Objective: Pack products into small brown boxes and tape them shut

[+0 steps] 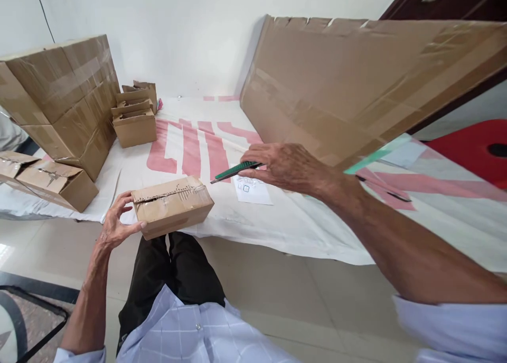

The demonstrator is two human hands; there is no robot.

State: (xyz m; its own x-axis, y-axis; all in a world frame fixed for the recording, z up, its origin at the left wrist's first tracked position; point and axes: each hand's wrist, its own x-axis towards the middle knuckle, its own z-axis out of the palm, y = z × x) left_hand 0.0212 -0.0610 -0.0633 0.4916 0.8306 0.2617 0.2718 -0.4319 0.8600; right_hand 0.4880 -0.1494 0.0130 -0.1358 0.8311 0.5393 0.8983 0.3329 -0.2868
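Note:
A small brown cardboard box [174,209] lies at the table's front edge, its top seam ragged and patched with clear tape. My left hand [118,220] grips the left end of this box, thumb along the near side and fingers at the far corner. In my right hand [283,165] is a green utility knife [237,170], its tip pointing left, a little off the box's right end. A white paper [253,191] with printed marks lies beneath the knife.
Stacked taped cartons [75,104] stand at the left, with open small boxes [135,125] beside them. More small boxes [59,181] line the front left edge. A large cardboard panel [336,78] leans at the back right. A red chair [475,146] stands at far right.

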